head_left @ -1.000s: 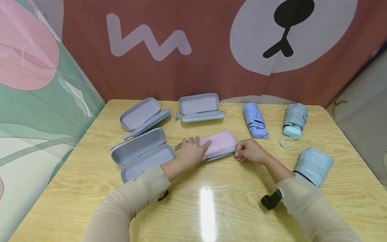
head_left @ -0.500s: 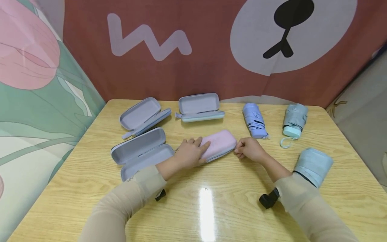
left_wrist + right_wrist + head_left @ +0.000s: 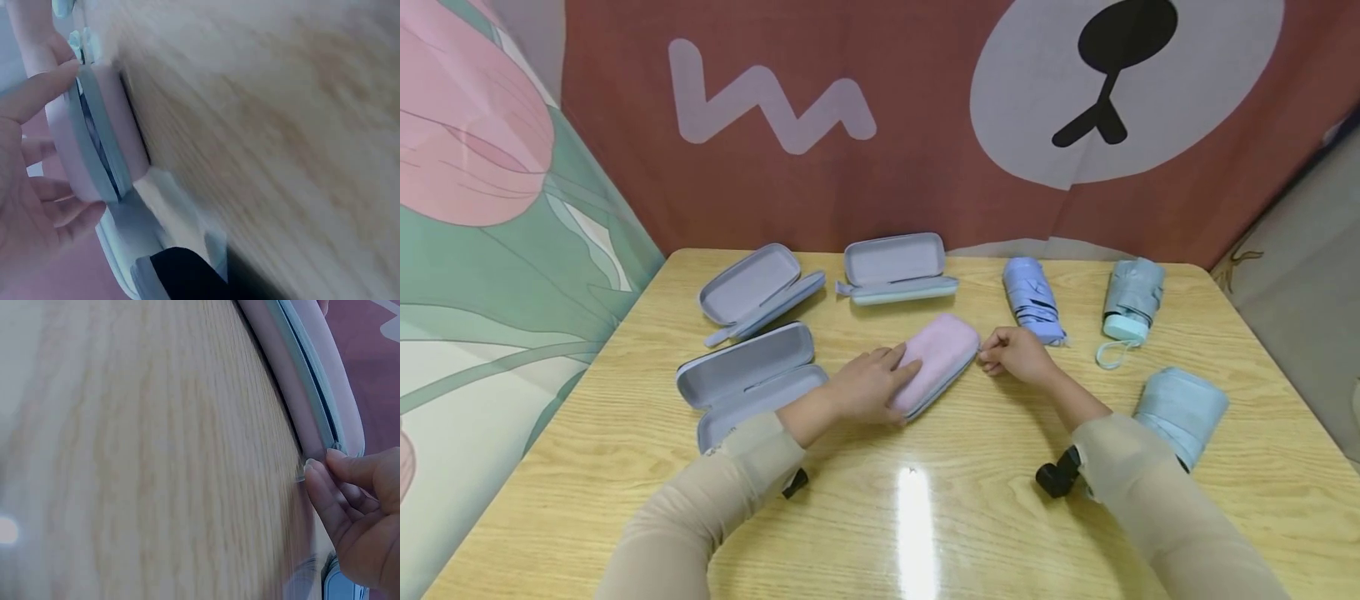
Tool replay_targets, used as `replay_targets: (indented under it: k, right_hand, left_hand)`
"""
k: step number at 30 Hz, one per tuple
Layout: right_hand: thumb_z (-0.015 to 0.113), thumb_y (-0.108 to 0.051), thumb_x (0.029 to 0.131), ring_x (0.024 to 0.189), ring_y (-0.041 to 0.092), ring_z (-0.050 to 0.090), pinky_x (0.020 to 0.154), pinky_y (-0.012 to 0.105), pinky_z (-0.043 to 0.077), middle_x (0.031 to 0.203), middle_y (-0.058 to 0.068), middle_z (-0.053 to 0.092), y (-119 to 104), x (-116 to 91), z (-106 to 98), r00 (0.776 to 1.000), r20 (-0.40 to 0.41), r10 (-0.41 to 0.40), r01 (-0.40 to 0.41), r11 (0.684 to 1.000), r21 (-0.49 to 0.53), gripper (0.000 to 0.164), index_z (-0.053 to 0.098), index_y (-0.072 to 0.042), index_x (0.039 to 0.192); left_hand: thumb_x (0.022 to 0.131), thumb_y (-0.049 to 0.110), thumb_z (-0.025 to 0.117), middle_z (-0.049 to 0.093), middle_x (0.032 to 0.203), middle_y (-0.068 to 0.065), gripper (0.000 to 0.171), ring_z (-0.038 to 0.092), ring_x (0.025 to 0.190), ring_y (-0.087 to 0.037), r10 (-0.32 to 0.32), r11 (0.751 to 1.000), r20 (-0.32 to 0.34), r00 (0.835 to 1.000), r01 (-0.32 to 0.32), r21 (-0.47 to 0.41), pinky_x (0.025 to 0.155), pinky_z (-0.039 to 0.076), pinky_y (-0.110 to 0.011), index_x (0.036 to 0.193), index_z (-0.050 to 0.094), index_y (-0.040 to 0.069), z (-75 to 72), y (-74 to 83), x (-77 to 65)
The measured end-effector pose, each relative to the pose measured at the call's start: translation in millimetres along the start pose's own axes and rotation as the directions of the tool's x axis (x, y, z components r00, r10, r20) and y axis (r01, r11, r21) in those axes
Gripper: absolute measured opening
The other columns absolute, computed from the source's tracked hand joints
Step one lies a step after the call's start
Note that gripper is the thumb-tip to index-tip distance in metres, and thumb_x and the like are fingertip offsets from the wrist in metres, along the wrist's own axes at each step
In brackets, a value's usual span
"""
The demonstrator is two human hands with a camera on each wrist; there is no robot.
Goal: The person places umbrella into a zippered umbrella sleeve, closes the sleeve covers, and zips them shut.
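A pink zip case [image 3: 942, 354] lies closed-lidded at mid-table, set at a slant. My left hand [image 3: 868, 385] holds its near left end, the thumb on one side and fingertips on the other in the left wrist view. At the far right corner my right hand [image 3: 1017, 357] pinches the zip's end, the pull mostly hidden by thumb and finger. A dark gap shows between the zip tapes [image 3: 90, 125] in the left wrist view. The right wrist view shows the zip slider [image 3: 337, 447] by the right thumb.
Open grey-lined cases stand left and behind: one close to the left forearm [image 3: 748, 358], one at back left [image 3: 751, 287], one at back centre [image 3: 895, 262]. Folded umbrellas lie to the right: periwinkle [image 3: 1030, 292], grey-green [image 3: 1135, 292], and pale blue [image 3: 1183, 408] beside the right sleeve.
The pink case has turned, its right end swinging away from me and its left end coming nearer. My right hand has shifted slightly left and away with that end.
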State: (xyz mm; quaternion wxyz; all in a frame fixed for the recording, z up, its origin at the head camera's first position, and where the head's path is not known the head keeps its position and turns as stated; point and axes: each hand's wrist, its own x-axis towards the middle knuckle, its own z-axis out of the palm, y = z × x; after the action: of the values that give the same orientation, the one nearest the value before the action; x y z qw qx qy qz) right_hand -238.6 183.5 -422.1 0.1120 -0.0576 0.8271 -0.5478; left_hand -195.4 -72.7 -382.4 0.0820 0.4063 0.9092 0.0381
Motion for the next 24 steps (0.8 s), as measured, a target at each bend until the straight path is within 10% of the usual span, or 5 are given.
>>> replay_targets:
  k: [13,24]
  right_hand:
    - [0.053,0.006,0.081,0.058,0.015,0.059,0.058,0.029,0.050,0.074,0.019,0.060,-1,12,7,0.998,-0.060,0.035,-0.029,0.996,0.088,0.010,0.051,0.015,0.085]
    - [0.053,0.007,0.081,0.059,0.015,0.059,0.057,0.028,0.050,0.074,0.020,0.060,-1,12,10,1.000,-0.013,0.021,-0.020,0.994,0.111,0.012,0.050,0.018,0.086]
  left_hand:
    - [0.074,0.044,0.063,0.028,0.134,-0.021,0.076,0.027,0.122,-0.033,0.159,0.973,-0.020,0.987,-0.153,0.171,0.097,0.026,-0.037,0.132,0.034,0.004,0.8,5.1,5.7]
    - [0.074,0.044,0.063,0.032,0.130,-0.023,0.074,0.032,0.119,-0.034,0.162,0.975,-0.040,0.986,-0.154,0.157,0.090,0.036,-0.036,0.129,0.038,0.002,3.7,4.1,9.6]
